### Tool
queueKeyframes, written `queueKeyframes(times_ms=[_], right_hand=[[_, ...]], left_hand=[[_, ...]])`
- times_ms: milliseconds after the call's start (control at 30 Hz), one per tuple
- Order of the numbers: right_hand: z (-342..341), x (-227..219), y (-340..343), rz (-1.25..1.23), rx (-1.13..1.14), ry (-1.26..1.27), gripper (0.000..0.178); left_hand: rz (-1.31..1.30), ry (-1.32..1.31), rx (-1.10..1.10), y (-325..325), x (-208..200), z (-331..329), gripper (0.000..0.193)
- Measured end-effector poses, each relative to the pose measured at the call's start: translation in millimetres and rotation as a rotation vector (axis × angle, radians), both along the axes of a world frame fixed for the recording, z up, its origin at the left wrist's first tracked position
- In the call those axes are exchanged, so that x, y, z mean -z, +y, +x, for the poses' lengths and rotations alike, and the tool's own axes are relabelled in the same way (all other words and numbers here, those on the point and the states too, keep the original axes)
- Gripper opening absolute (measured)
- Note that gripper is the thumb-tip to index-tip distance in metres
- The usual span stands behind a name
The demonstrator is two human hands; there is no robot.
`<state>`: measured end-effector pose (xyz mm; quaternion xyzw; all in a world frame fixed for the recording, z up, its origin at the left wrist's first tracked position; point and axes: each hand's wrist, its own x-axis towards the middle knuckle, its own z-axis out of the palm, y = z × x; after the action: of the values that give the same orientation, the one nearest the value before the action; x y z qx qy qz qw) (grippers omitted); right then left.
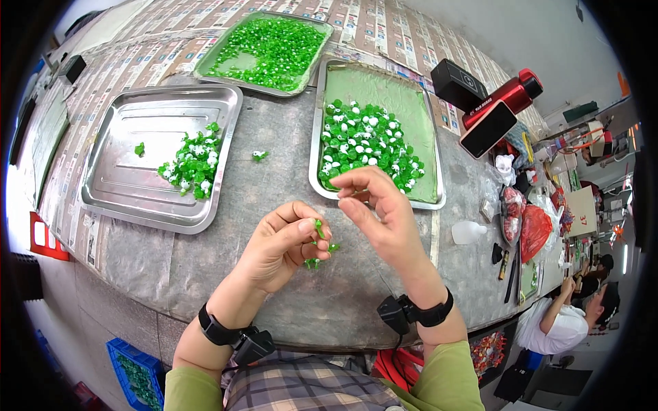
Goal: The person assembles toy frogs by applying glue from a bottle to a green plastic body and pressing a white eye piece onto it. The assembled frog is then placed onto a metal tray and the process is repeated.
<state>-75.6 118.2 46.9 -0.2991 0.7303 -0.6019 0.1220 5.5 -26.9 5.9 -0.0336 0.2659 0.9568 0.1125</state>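
My left hand (281, 243) is closed in a pinch on a small green plastic piece (319, 228). Below its fingertips, more green pieces (312, 263) show, either in the curled fingers or on the table; I cannot tell which. To its right, my right hand (387, 219) is raised with thumb and fingers apart, nothing visible between them. Just beyond it, a lined metal tray (428, 123) holds a heap of green-and-white pieces (367, 140). A bare metal tray (123, 195) at the left carries a smaller heap of green pieces with white eye-like balls (195, 161).
A third tray (205, 65) of green pieces stands at the back. One piece (259, 155) lies between trays. To the right are a red bottle (521, 89), a phone (488, 130), a black box (458, 83) and a white plastic bottle (468, 233). Another person (558, 322) sits far right.
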Motion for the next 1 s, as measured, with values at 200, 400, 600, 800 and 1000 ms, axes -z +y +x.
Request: queueKeyframes(times_ms=[200, 400, 600, 800, 1000], right_hand=[[-44, 24, -74, 0.456, -0.151, 0.219, 0.025], [-61, 57, -122, 0.685, -0.273, 0.594, 0.023], [-61, 6, -158, 0.553, -0.465, 0.192, 0.028], [-53, -19, -148, 0.080, -0.327, 0.006, 0.035], [-22, -62, -32, -0.139, -0.197, -0.168, 0.026]], left_hand=[[0.144, 0.212, 0.195, -9, -4, 8, 0.013], [0.233, 0.272, 0.237, -13, -8, 10, 0.013], [0.246, 0.372, 0.305, -15, -11, 13, 0.014], [0.216, 0.349, 0.326, -13, -10, 13, 0.015], [0.193, 0.259, 0.248, -14, -9, 11, 0.014]])
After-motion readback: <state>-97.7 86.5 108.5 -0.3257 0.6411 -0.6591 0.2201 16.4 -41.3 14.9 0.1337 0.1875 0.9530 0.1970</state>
